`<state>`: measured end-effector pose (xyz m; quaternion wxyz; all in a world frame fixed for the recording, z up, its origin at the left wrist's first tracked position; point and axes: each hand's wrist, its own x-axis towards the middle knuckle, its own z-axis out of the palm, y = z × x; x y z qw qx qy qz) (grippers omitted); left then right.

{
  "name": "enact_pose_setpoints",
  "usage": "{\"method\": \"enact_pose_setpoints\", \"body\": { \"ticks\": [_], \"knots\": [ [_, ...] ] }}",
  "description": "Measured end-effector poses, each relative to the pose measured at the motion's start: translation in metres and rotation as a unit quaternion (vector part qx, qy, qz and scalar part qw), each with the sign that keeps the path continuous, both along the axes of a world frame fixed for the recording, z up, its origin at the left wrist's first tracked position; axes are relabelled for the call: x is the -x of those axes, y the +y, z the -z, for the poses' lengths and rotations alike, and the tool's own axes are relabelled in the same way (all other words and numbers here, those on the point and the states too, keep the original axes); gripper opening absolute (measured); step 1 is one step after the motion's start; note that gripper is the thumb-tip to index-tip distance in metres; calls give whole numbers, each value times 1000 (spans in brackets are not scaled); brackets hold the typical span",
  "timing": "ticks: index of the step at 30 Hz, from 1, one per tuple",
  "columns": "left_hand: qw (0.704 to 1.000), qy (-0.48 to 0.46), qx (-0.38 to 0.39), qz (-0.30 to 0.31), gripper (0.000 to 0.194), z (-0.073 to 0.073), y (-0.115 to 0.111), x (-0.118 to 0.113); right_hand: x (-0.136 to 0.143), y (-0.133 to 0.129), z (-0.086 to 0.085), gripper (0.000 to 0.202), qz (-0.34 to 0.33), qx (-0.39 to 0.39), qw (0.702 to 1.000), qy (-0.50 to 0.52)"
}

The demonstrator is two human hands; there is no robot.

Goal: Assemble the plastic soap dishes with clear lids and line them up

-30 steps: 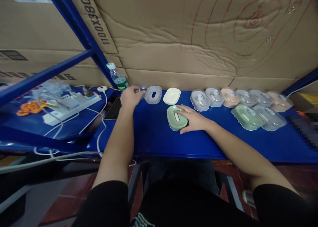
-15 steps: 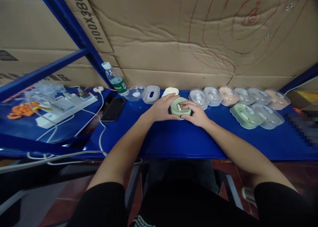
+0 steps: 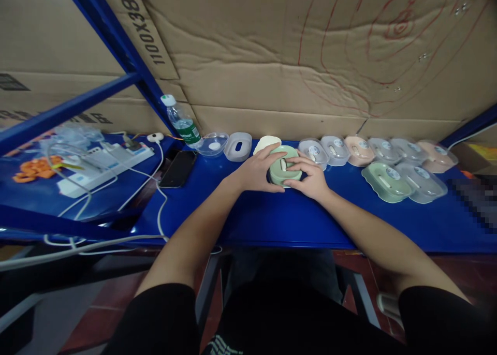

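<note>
A small green plastic box with rounded corners is tilted between my two hands above the blue table. Its top has a slot with a pale strip in it. My left hand wraps the left side, thumb along the lower edge. Gripping the right side is my right hand, its fingertips on the top near the slot. My fingers hide part of the box. Just behind my left hand lies a cream-coloured plastic piece, partly covered. A grey box part with an oval slot stands to its left.
Several lidded boxes in grey, peach and green stand at the right. On the left are a clear plastic lid, a water bottle, a phone and a power strip with cables. Cardboard rises behind the table.
The green box has tipped slightly, showing more of its top and front side. Both hands still hold it, with small finger shifts. The whole view has moved a little.
</note>
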<state>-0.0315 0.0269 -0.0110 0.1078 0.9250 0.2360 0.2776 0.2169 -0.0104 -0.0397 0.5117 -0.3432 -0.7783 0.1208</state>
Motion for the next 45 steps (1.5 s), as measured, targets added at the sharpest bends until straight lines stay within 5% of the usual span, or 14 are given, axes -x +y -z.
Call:
{"method": "enact_pose_setpoints", "body": {
  "ticks": [10, 15, 19, 24, 28, 33, 37, 42, 45],
  "knots": [
    [1000, 6, 5, -12, 107, 5, 2, -6, -2, 1, 1, 35, 4, 15, 1000, 23],
    [999, -17, -31, -35, 48, -2, 6, -1, -6, -4, -4, 56, -4, 20, 999, 46],
    [992, -68, 9, -106, 35, -11, 2, 1, -8, -4, -3, 83, 16, 27, 999, 37],
    [985, -101, 63, -124, 70, -9, -8, -9, -5, 6, 9, 72, 65, 76, 992, 78],
    [986, -113, 15, -122, 105, -3, -7, -12, -4, 12, 17, 87, 52, 124, 982, 132],
    [987, -80, -72, -120, 110, -15, -8, -5, -3, 12, 17, 86, 54, 149, 973, 167],
    [990, -20, -87, -112, 93, -19, -10, -7, -3, 13, 15, 82, 54, 160, 964, 206],
    [992, 23, -72, -97, 41, -11, 1, -8, -6, 18, 18, 85, 8, 171, 971, 170],
    [991, 17, -50, -125, 35, -15, 12, 9, -6, 18, 18, 89, -13, 169, 975, 147]
  ]
}}
